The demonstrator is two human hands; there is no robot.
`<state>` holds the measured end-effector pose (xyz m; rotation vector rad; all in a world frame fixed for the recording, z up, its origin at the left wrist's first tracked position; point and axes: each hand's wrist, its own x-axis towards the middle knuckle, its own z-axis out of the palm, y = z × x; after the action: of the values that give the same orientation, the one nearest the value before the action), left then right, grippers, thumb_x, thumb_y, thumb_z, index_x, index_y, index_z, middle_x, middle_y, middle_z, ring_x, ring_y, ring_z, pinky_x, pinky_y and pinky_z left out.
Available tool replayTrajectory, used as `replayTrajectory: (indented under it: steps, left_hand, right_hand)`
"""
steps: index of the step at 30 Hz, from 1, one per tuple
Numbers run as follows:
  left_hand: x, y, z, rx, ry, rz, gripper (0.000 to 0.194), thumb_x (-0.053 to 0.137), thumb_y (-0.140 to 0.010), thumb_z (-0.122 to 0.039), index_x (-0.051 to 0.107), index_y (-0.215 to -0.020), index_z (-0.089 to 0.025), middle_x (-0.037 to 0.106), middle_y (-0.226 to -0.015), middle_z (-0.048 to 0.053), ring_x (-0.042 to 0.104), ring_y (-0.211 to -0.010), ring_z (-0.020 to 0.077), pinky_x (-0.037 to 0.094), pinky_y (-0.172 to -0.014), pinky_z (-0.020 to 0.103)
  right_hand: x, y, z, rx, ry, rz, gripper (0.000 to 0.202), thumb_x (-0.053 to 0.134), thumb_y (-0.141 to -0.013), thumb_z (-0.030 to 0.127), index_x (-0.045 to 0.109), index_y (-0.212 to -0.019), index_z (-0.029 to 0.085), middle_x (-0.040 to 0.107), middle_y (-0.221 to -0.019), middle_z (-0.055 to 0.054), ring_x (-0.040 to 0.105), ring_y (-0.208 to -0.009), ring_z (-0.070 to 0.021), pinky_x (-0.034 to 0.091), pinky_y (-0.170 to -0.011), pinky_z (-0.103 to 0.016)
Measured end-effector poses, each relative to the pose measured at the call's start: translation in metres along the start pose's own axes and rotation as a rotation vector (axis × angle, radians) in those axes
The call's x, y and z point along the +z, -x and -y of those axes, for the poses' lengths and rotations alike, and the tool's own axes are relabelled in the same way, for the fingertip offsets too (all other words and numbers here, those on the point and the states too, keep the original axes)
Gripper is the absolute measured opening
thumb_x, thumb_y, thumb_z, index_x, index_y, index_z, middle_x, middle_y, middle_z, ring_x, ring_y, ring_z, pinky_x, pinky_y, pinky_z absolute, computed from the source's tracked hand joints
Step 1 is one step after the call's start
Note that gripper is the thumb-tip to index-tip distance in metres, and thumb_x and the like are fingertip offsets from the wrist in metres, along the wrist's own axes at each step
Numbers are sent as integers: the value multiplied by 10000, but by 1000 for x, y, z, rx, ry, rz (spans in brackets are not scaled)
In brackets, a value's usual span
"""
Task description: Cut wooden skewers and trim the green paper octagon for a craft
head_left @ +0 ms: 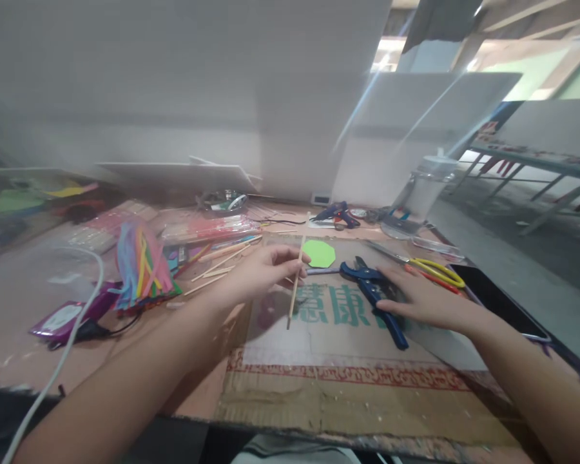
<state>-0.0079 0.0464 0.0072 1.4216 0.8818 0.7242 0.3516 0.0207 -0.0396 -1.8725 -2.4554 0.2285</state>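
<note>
My left hand (pixel 283 264) pinches a thin wooden stick (pixel 296 293), which tilts over the printed cardboard. My right hand (pixel 410 293) is over the blue hand cutters (pixel 374 299), thumb and fingers apart at the handles. The cutters lie on the board with their jaws pointing away from me. Just beyond my left fingertips is a bright green paper octagon (pixel 319 253). Between it and the cutters' jaws runs a thin greyish rod (pixel 323 271). Scissors with yellow and orange handles (pixel 432 269) lie beyond my right hand.
A phone (pixel 497 299) lies at the right edge. Behind are a glue gun (pixel 337 214) and a clear lidded cup (pixel 423 190). Left are colourful pipe cleaners (pixel 142 267), loose sticks (pixel 217 267), a purple packet (pixel 72 316) and a white cable (pixel 84 309).
</note>
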Motion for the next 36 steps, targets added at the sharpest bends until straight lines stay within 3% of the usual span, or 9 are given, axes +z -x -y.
replayTrajectory:
  steps: [4, 9, 12, 17, 21, 26, 32, 36]
  left_hand:
    - [23, -2, -8, 94, 47, -21, 156, 685, -880, -225, 677, -1019, -155, 711, -815, 19, 675, -731, 123, 542, -705, 265]
    - [44, 12, -2, 273, -209, -157, 82, 687, -886, -236, 706, -948, -186, 728, -855, 6, 681, -780, 142, 546, -718, 268]
    - [45, 18, 5, 418, -399, -196, 88, 667, -920, -262, 729, -951, -206, 758, -938, 11, 694, -882, 163, 539, -813, 292]
    - [35, 16, 18, 564, -630, -142, 135, 625, -966, -262, 743, -1025, -233, 770, -1040, 17, 690, -958, 169, 508, -860, 296]
    - [30, 16, 23, 570, -671, -102, 148, 610, -972, -236, 745, -1029, -216, 764, -1034, 35, 688, -943, 170, 513, -831, 288]
    - [26, 15, 28, 573, -665, -77, 176, 596, -973, -215, 750, -1058, -217, 761, -1028, 34, 685, -926, 163, 514, -812, 278]
    - [32, 17, 30, 586, -625, -10, 268, 516, -1010, -190, 736, -1146, -261, 759, -1090, 21, 681, -971, 143, 515, -834, 251]
    - [32, 20, 20, 567, -590, -78, 198, 593, -984, -282, 744, -1098, -222, 762, -1126, 36, 685, -1030, 168, 515, -918, 281]
  right_hand:
    - [1, -5, 14, -38, -126, -213, 585, 510, -930, 555, 646, -1337, 157, 668, -1343, -167, 636, -1217, -363, 496, -1051, -537]
    - [-4, 5, 38, -13, -370, -412, 416, 533, -947, 484, 724, -1189, 205, 743, -1214, -106, 693, -1109, -310, 547, -972, -488]
    - [-21, 15, 65, -45, -547, -419, 398, 543, -950, 496, 750, -1156, 226, 780, -1096, -77, 731, -998, -268, 582, -891, -429]
    - [-51, 19, 112, -165, -762, -458, 308, 665, -893, 437, 781, -1115, 257, 797, -915, -33, 745, -872, -215, 603, -828, -369]
    - [-49, 15, 132, -193, -955, -448, 185, 707, -867, 357, 802, -970, 237, 797, -843, -25, 751, -791, -179, 610, -758, -311]
    - [-35, 12, 138, -175, -1159, -387, 174, 716, -861, 340, 793, -959, 218, 780, -758, -24, 743, -739, -173, 596, -711, -300]
    - [-28, 11, 141, -342, -978, -365, 130, 669, -916, 285, 782, -944, 227, 771, -906, -37, 706, -833, -172, 566, -785, -322]
    - [-29, 12, 136, -560, -674, -581, 193, 529, -985, 197, 717, -956, 227, 736, -988, -59, 680, -969, -192, 536, -877, -357]
